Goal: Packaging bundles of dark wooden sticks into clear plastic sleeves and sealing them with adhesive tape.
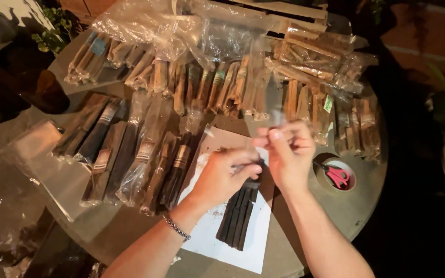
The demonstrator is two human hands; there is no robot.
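Note:
My left hand [222, 175] and my right hand [287, 152] meet above a bundle of dark wooden sticks [238, 216] that lies on a white sheet of paper [248, 252]. Both hands grip the top end of the bundle. The right hand's fingers also pinch something thin and clear, blurred, perhaps a strip of tape or plastic. A beaded bracelet [176, 228] sits on my left wrist.
The round table [356, 206] is covered with several clear-wrapped bundles of dark sticks [124, 149] on the left and lighter wood sticks [305, 67] at the back and right. Red-handled scissors [337, 176] lie in a round roll at the right. Loose plastic bags [150, 20] lie at the back.

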